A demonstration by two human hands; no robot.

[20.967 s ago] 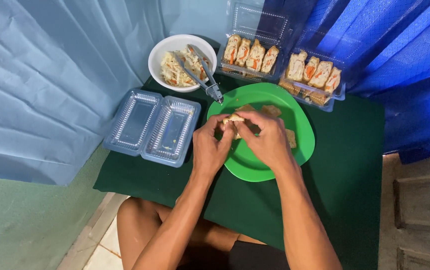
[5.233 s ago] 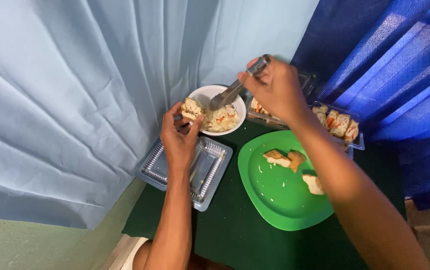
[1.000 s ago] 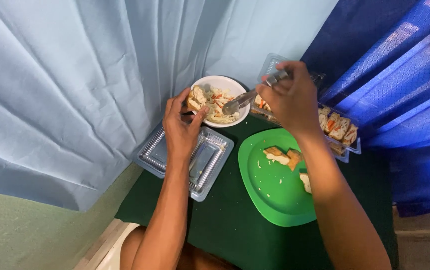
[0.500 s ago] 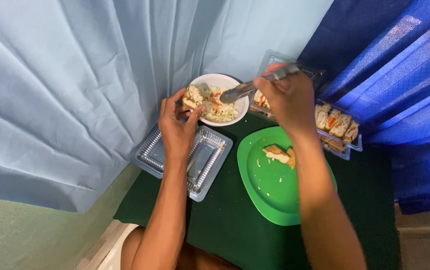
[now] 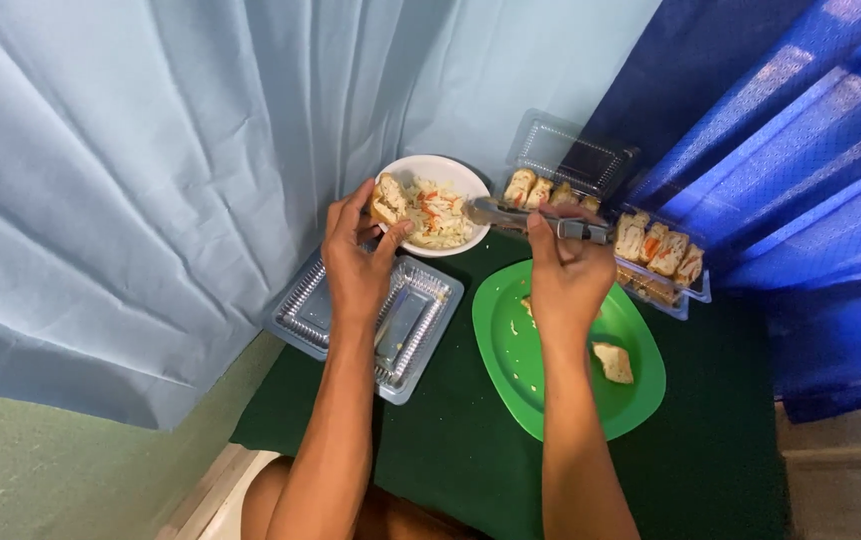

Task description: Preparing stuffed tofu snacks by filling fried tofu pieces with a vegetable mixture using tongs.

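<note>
My left hand [image 5: 355, 262] holds a piece of bread [image 5: 387, 200] over the left rim of a white bowl [image 5: 465, 181] of shredded cabbage and carrot salad [image 5: 437, 216]. My right hand [image 5: 562, 280] grips metal tongs [image 5: 520, 218] whose tips reach into the bowl's right side. Below my right hand lies a green plate [image 5: 530, 385] with a bread piece [image 5: 612, 362] on it. An open clear plastic box [image 5: 420, 320] sits under my left wrist, empty.
Two clear boxes of filled sandwich rolls [image 5: 662, 252] stand at the back right, one with its lid [image 5: 570, 155] open. A dark green cloth [image 5: 710, 470] covers the table. Light blue curtain [image 5: 150, 150] hangs left, dark blue curtain [image 5: 810, 150] right.
The view shifted slightly. The tongs have come down from above the bowl, their tips now at the salad. My left hand still holds the bread at the bowl's rim.
</note>
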